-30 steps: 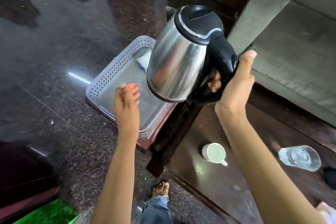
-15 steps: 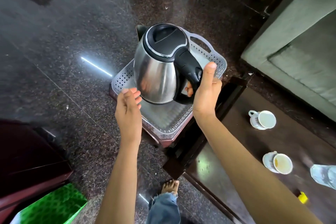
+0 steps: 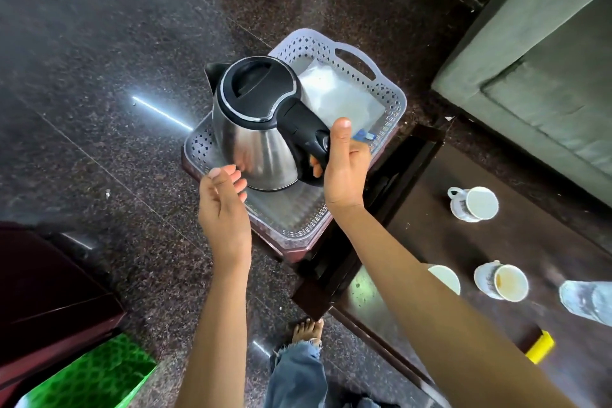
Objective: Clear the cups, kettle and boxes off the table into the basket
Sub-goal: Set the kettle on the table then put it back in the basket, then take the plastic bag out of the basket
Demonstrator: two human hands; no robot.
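Observation:
A steel kettle (image 3: pixel 255 139) with a black lid and handle is low in the grey perforated basket (image 3: pixel 381 86), which rests on a dark red stool beside the table. My right hand (image 3: pixel 344 169) grips the kettle's handle. My left hand (image 3: pixel 223 205) hovers open by the kettle's near side, fingertips close to its base. A white packet (image 3: pixel 337 93) lies in the basket behind the kettle. On the dark wooden table (image 3: pixel 430 209) stand three white cups: one far (image 3: pixel 475 204), one stained inside (image 3: pixel 501 281), one partly hidden by my right forearm (image 3: pixel 447 276).
A clear plastic bottle (image 3: pixel 586 303) and a yellow object (image 3: pixel 539 346) lie at the table's right side. A grey sofa (image 3: pixel 546 69) stands beyond the table. A dark red cabinet and a green patterned thing (image 3: pixel 89 374) are at lower left. My bare foot (image 3: pixel 308 329) is on the granite floor.
My right hand has carried the kettle from above the table's edge over to the basket and lowered it down inside. My left hand stayed open beside it.

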